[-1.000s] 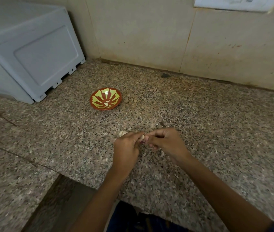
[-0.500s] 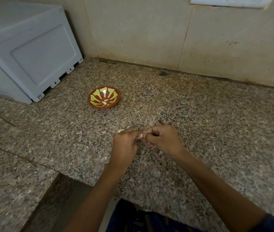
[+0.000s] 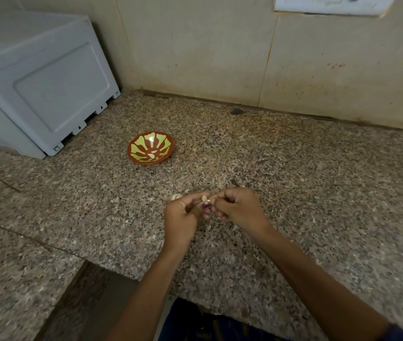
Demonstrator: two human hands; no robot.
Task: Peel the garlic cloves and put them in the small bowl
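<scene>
- Sitting at the far left, a grey appliance [image 3: 40, 82] is resting on the granite counter [image 3: 318, 205] against the tiled wall [image 3: 195, 45].
- Lying right of it, well apart from your hands, the small bowl [image 3: 150, 148] is showing its red and green pattern, and at least two pale pieces are lying inside it.
- Peeking out just beyond your left knuckles, a loose garlic clove [image 3: 176, 196] is lying on the counter.
- Curling its fingers, your left hand [image 3: 183, 215] is pinching a garlic clove [image 3: 205, 199] at the fingertips, just above the near part of the counter.
- Meeting it from the right, your right hand [image 3: 238, 208] is gripping the same clove with thumb and forefinger, the other fingers tucked under; how far the skin is off is too small to tell.
- Showing at the far right top, a white switch plate [image 3: 331, 4] is sitting on the wall.
</scene>
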